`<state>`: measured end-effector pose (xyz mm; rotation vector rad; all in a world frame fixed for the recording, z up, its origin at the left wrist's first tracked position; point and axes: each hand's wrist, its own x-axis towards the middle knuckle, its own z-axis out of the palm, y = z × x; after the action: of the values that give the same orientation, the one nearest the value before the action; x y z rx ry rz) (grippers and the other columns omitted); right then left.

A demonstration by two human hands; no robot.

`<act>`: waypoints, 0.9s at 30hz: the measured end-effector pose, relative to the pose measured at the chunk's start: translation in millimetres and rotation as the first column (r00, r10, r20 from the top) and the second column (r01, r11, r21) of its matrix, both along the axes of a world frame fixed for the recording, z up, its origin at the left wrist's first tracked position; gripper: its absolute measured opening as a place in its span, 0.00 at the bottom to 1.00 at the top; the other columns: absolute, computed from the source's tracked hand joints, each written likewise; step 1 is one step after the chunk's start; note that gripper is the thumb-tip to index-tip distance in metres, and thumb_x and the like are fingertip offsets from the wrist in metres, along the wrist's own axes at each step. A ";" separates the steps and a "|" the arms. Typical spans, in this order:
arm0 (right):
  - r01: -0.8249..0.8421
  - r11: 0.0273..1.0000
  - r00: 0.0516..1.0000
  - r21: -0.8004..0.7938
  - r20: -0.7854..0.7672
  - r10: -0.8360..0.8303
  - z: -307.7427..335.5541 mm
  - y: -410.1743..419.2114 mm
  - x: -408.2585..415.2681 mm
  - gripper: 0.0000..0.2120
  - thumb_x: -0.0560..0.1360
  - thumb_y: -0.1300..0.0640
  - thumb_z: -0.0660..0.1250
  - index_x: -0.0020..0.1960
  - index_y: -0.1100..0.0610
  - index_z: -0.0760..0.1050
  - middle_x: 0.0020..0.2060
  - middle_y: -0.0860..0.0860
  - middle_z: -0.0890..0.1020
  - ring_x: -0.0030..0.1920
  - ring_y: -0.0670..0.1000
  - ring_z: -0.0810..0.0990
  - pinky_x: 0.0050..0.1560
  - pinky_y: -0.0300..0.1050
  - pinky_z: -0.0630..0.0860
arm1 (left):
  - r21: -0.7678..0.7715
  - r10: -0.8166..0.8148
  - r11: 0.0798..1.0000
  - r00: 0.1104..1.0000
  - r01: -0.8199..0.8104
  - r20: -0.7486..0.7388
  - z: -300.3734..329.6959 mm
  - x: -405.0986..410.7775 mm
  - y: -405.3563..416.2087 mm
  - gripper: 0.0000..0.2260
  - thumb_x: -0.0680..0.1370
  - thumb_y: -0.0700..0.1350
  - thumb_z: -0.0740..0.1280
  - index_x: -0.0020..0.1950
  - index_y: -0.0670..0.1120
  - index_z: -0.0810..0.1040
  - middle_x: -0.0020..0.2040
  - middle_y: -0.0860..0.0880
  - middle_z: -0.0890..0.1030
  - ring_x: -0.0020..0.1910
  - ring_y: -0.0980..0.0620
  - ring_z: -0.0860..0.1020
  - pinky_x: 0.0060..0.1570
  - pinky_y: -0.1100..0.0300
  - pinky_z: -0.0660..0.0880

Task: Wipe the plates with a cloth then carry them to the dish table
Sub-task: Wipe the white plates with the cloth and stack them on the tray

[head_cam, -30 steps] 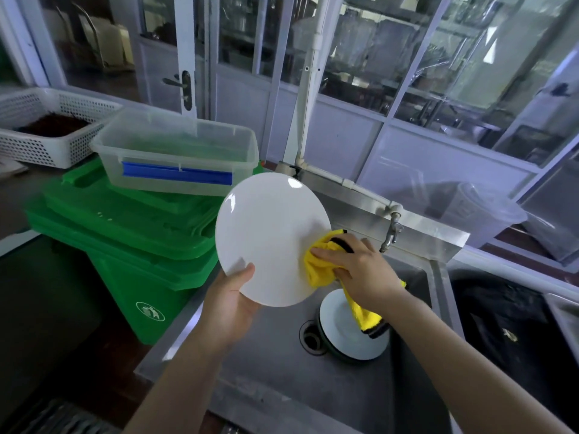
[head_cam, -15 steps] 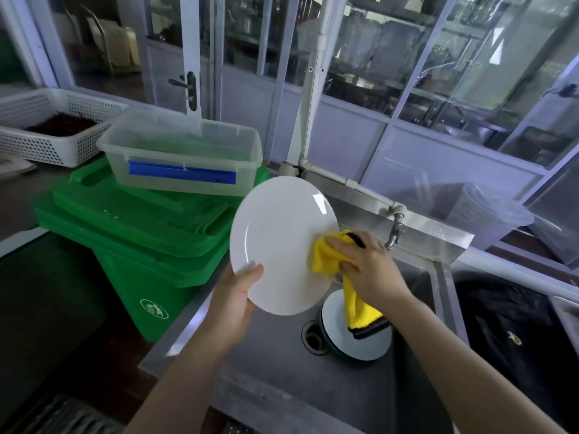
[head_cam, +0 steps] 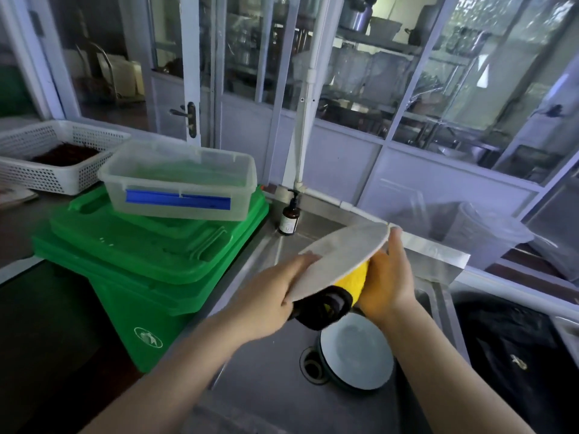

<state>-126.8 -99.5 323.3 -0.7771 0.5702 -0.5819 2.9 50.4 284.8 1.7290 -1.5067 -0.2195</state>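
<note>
Plate tilted over the sink, cloth under it
Head view: left hand (head_cam: 266, 296) pinches the plate (head_cam: 341, 261) rim; right hand (head_cam: 387, 283) presses the yellow cloth (head_cam: 352, 278) beneath, above another plate (head_cam: 357, 352) in the sink (head_cam: 250, 386). A loose pinch could drop it onto that plate

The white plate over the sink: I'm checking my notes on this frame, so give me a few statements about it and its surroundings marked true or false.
1. Both hands hold the white plate: the left hand at its near edge, the right hand at its far edge. True.
2. The yellow cloth lies on top of the plate. False: it is under the plate, against the right hand.
3. Another plate lies in the sink. True.
4. The clear tub sits inside the sink. False: it rests on the green bin.
</note>
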 end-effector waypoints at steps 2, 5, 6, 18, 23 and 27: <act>-0.098 0.995 0.992 -0.011 0.079 0.099 5.6 -2.0 -8.4 0.44 0.64 0.25 0.61 0.66 0.59 0.74 0.61 0.62 0.78 0.62 0.64 0.76 0.64 0.63 0.70 | -0.015 -0.049 0.998 0.978 0.054 0.205 5.1 8.5 -4.1 0.35 0.73 0.32 0.64 0.71 0.62 0.59 0.72 0.55 0.69 0.65 0.60 0.69 0.62 0.75 0.62; -0.072 0.996 0.994 -0.061 0.080 0.077 12.1 -1.8 -18.6 0.31 0.71 0.38 0.64 0.61 0.62 0.78 0.57 0.64 0.80 0.58 0.63 0.79 0.57 0.59 0.76 | 0.028 -0.103 0.995 0.923 0.100 0.370 12.6 23.9 -11.3 0.35 0.74 0.32 0.65 0.73 0.61 0.57 0.77 0.57 0.60 0.74 0.55 0.61 0.70 0.56 0.62; -0.017 0.997 0.999 -0.075 0.041 0.020 13.3 -3.0 -21.1 0.24 0.72 0.45 0.65 0.58 0.62 0.80 0.52 0.63 0.82 0.52 0.62 0.82 0.50 0.55 0.80 | 0.035 -0.116 0.993 0.914 0.111 0.388 14.9 28.7 -14.4 0.34 0.75 0.32 0.66 0.73 0.59 0.60 0.77 0.57 0.58 0.75 0.56 0.58 0.72 0.53 0.60; 0.128 0.973 0.992 -0.192 0.041 -0.123 31.0 -13.0 -52.5 0.21 0.69 0.50 0.68 0.57 0.62 0.81 0.51 0.60 0.84 0.49 0.58 0.84 0.41 0.47 0.81 | -0.220 -0.203 0.975 -0.255 0.038 -0.945 17.8 14.5 -27.8 0.20 0.77 0.54 0.59 0.58 0.42 0.80 0.45 0.42 0.84 0.39 0.46 0.84 0.36 0.54 0.82; 0.129 0.932 0.970 -0.340 -0.151 -0.189 25.2 -18.9 -55.4 0.27 0.63 0.43 0.71 0.58 0.55 0.79 0.49 0.49 0.85 0.52 0.48 0.83 0.53 0.45 0.74 | -0.174 -0.170 0.983 -0.060 0.061 -0.984 22.7 5.7 -40.5 0.27 0.64 0.56 0.77 0.59 0.45 0.80 0.49 0.43 0.84 0.46 0.46 0.83 0.37 0.56 0.82; 0.221 0.948 0.904 -0.230 -0.316 -0.287 7.4 -27.7 -53.6 0.25 0.66 0.42 0.75 0.53 0.60 0.80 0.43 0.55 0.86 0.44 0.57 0.85 0.46 0.52 0.81 | -0.173 -0.173 0.985 0.061 0.002 -0.983 22.9 3.6 -41.0 0.19 0.68 0.43 0.75 0.58 0.46 0.81 0.49 0.46 0.85 0.46 0.50 0.84 0.36 0.59 0.81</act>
<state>-180.4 -127.2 330.6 -1.0039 0.9637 -0.7553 6.5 9.4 307.7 0.8264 -0.4446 -1.1363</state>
